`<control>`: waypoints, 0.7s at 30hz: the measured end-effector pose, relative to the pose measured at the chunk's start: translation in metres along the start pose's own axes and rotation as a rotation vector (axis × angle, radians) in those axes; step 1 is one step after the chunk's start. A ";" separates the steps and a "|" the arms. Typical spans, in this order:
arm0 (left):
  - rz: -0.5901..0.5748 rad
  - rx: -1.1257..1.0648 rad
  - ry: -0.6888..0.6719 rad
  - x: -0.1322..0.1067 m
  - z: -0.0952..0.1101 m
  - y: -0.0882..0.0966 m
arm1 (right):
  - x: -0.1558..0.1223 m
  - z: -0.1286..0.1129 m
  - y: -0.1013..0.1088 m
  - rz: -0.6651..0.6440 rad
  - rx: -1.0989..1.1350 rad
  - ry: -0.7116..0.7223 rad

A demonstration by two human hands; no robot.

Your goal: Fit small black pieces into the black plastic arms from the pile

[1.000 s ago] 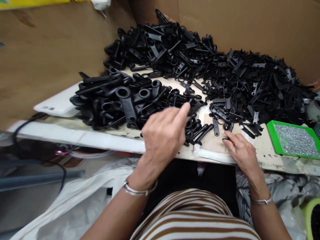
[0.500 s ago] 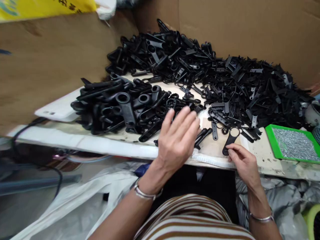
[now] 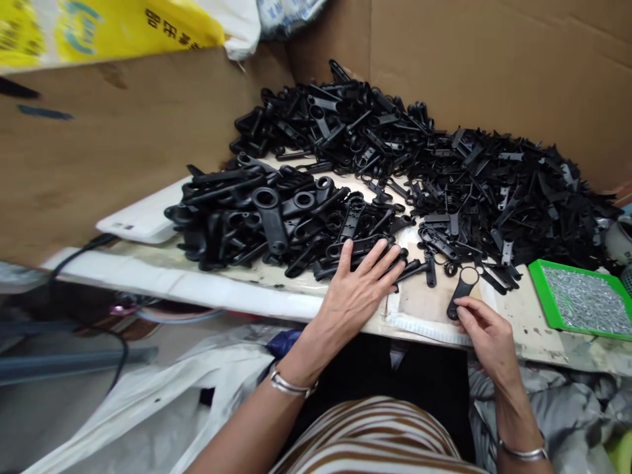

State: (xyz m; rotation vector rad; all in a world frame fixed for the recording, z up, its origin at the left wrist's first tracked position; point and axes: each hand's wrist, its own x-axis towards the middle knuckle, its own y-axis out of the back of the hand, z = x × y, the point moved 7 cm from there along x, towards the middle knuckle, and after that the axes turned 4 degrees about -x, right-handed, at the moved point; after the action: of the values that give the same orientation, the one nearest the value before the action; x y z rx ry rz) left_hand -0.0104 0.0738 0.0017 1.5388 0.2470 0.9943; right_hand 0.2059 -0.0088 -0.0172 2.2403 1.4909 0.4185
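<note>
My right hand (image 3: 488,332) pinches the narrow end of a black plastic part with a ring at its far end (image 3: 463,289), just above the front of the table. With fingers spread, my left hand (image 3: 359,280) lies palm down at the near edge of a heap of black ringed plastic parts (image 3: 269,220). Its fingertips touch or nearly touch the closest pieces; what is under the palm is hidden. Between the hands lie a small flat black strip (image 3: 431,270) and a few loose dark pieces.
A large pile of black parts (image 3: 345,118) stands at the back, with thinner black pieces (image 3: 513,184) to its right. A green tray (image 3: 540,296) of small silvery metal pieces sits at the right. Cardboard walls (image 3: 484,66) enclose the table; a white device (image 3: 141,210) lies left.
My left hand has come down from above the table onto the near edge of the heap, its fingers spreading. My right hand keeps its pinch on the ringed part. The view has shifted slightly.
</note>
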 end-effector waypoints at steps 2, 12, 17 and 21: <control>-0.006 -0.006 0.028 0.007 -0.004 -0.001 | 0.000 0.001 0.003 0.010 0.013 -0.006; 0.264 -0.295 -0.022 0.002 0.010 0.022 | 0.006 -0.021 -0.010 -0.170 0.130 0.037; 0.152 -1.396 0.458 0.001 0.019 -0.003 | 0.011 -0.060 -0.044 -0.566 0.027 0.207; 0.153 -1.961 0.816 0.006 0.020 -0.029 | 0.047 -0.084 -0.052 -0.770 -0.344 0.427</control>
State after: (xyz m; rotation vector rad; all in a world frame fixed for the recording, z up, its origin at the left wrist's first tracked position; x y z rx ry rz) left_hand 0.0178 0.0709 -0.0198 -0.6525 -0.2916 1.2054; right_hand 0.1432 0.0668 0.0310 1.2240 2.1439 0.8414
